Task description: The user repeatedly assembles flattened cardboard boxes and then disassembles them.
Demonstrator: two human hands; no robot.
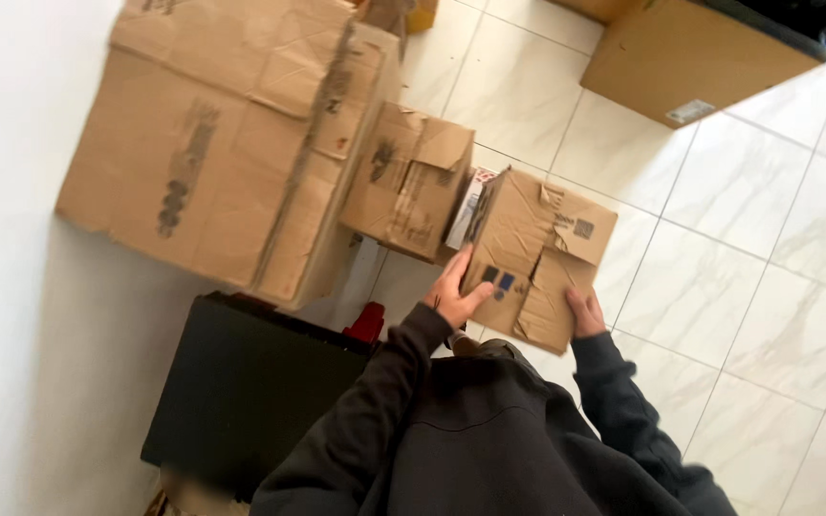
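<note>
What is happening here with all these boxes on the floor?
A person in a dark hooded top holds a small cardboard box with both hands, the left hand on its near left edge and the right hand on its lower right corner. Its flaps are closed. It hangs over the white tiled floor. Beside it sits another small box, then a large worn box near the white wall. A black case lies below it.

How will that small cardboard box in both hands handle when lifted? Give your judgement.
The small cardboard box, gripped by the left hand and right hand, looks creased with loose, torn flaps, so its walls would probably flex. Held at its edges alone, it seems light for its size. Flat sides make rolling unlikely.
</note>
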